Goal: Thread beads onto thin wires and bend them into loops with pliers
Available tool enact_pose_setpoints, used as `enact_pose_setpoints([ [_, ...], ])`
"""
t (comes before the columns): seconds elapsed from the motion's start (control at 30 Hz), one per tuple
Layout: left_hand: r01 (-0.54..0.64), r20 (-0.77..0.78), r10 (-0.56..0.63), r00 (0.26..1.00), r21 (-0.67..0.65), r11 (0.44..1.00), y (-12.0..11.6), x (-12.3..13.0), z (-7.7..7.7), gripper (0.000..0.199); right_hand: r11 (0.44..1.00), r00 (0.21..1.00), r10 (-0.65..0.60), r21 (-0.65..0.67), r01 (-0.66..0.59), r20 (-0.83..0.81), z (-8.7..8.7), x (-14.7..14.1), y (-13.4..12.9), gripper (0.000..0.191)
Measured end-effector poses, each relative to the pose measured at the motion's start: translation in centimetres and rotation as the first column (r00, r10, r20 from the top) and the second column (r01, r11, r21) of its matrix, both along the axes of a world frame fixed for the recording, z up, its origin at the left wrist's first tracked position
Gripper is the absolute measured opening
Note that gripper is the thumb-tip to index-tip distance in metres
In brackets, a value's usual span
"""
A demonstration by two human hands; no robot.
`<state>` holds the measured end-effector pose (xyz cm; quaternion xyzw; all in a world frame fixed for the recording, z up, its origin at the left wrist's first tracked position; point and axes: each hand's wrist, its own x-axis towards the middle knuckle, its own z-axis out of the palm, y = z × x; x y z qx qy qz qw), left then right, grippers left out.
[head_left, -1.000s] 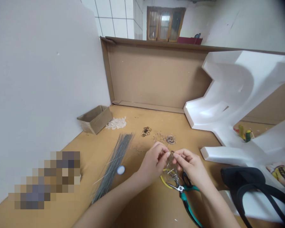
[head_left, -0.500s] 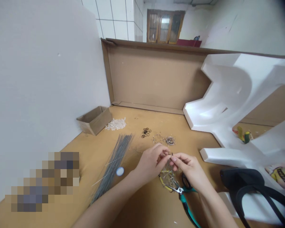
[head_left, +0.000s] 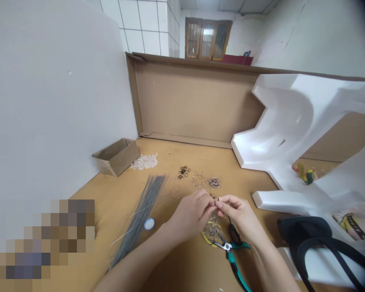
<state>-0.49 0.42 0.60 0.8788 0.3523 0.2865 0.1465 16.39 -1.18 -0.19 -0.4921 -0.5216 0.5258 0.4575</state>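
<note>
My left hand (head_left: 190,211) and my right hand (head_left: 235,211) meet fingertip to fingertip above the table. Both pinch a small black piece (head_left: 216,199); its full shape is hidden by the fingers. Just below them lies a tangle of bent wire pieces (head_left: 211,231) with a yellow band around it. Pliers with teal and black handles (head_left: 235,265) rest there, jaws at the tangle, partly under my right wrist. Beyond my hands are a loose group of black rings (head_left: 184,172), some thin wire loops (head_left: 198,180) and a small heap of metal rings (head_left: 214,182).
A bundle of straight grey wires (head_left: 140,219) lies at left beside a round white-blue disc (head_left: 149,223). Farther back stand a small cardboard box (head_left: 117,158) and a pile of clear bits (head_left: 144,161). White foam pieces (head_left: 280,129) and a black strapped object (head_left: 305,227) border the right.
The view has shifted slightly, so everything sits a little lower and further left. My hands stay together on the small black piece, with slightly changed finger positions.
</note>
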Motion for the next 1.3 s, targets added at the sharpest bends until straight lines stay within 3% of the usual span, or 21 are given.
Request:
enact_pose_setpoints([
  [0.23, 0.051, 0.216, -0.013, 0.976, -0.172, 0.984, 0.1, -0.3, 0.4, 0.004, 0.999, 0.999, -0.037, 0.032, 0.037, -0.004, -0.2, 0.4, 0.0, 0.02],
  [0.37, 0.17, 0.418, -0.025, 0.908, -0.313, 0.935, 0.1, 0.0, 0.1, 0.001, 0.999, 1.0, -0.012, 0.043, 0.013, -0.016, -0.3, 0.4, -0.2, 0.016],
  [0.47, 0.221, 0.473, 0.013, 0.881, -0.435, 0.873, -0.2, 0.6, -0.2, 0.021, 0.999, 1.0, 0.001, 0.047, 0.001, -0.029, -0.4, 0.4, -0.2, 0.013],
  [0.57, 0.198, 0.444, 0.067, 0.894, -0.523, 0.829, -0.3, 1.0, -0.4, 0.034, 0.999, 1.0, 0.005, 0.047, -0.004, -0.022, -0.5, 0.4, -0.1, 0.011],
  [0.93, 0.238, 0.472, 0.041, 0.881, -0.517, 0.822, 0.2, 0.7, -0.8, 0.017, 0.988, 0.996, 0.062, 0.14, -0.071, 0.068, 0.0, 0.2, -0.4, 0.005],
  [1.13, 0.17, 0.42, 0.042, 0.907, -0.454, 0.875, 0.0, 0.3, -0.3, 0.005, 0.976, 0.993, 0.022, 0.212, -0.046, 0.117, 0.1, 0.7, -0.2, 0.006],
  [1.23, 0.181, 0.432, 0.035, 0.901, -0.449, 0.875, -0.2, 0.4, 0.0, 0.005, 0.921, 0.958, -0.12, 0.389, 0.009, 0.262, 0.1, 0.6, -0.2, 0.003],
  [1.3, 0.188, 0.444, 0.046, 0.895, -0.468, 0.863, -0.3, 0.4, 0.2, 0.004, 0.824, 0.903, -0.252, 0.566, 0.011, 0.349, 0.0, 0.3, -0.2, 0.007],
])
